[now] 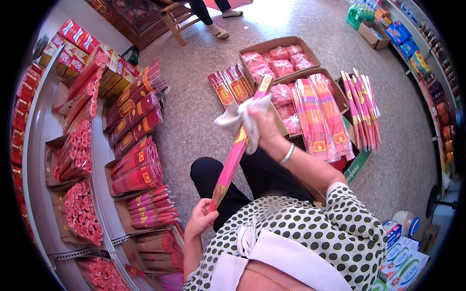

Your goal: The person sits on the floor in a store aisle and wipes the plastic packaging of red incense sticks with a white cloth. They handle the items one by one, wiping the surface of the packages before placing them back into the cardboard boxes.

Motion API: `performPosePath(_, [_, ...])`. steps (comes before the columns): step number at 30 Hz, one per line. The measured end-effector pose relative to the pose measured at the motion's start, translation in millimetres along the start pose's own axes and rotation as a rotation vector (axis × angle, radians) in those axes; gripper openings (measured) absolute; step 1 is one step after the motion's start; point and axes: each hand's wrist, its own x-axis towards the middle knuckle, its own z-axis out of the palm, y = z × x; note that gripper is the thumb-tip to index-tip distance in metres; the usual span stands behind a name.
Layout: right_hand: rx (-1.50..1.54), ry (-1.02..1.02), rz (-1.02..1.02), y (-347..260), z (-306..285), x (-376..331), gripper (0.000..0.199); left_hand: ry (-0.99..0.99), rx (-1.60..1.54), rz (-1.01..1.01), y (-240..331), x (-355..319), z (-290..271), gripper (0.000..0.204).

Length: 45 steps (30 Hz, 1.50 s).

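Note:
A long, narrow pack of incense sticks (233, 160), pink with gold bands, slants up and away in front of my lap. My left hand (200, 219) is closed around its near, lower end. Farther up, my right hand (263, 125) grips a crumpled whitish cloth (239, 116) that is wrapped against the pack; some fingers are hidden in the cloth and slightly blurred. The pack's far tip sticks out beyond the cloth, above the cardboard boxes.
Cardboard boxes (315, 57) of pink wrapped bundles stand ahead, with incense packs (318, 116) lying across one. More packs (360, 109) lie to the right. Shelves (99, 194) of incense line my left. Goods shelves (427, 63) stand at right. A person's feet (219, 33) rest near a wooden chair (175, 22).

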Motion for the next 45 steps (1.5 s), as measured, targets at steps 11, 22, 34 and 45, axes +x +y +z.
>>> performPosePath(11, [0.055,0.086,-0.111,-44.4,-10.6,30.0,0.024,0.087,0.262,0.076,-11.5,-11.9,-15.5,0.019])
performPosePath(22, [-0.161,-0.189,0.329,63.8,25.0,-90.3,0.026,0.3,0.315,0.281,11.2,22.4,43.7,0.026])
performPosePath(34, [-0.348,-0.129,0.116,41.1,15.2,-24.7,0.019,0.281,-0.292,0.216,-24.0,6.3,30.0,0.022])
performPosePath(45, [-0.277,0.039,0.126,29.0,-70.0,-27.0,0.022,1.107,-0.981,0.237,-82.4,9.4,-75.8,0.026])
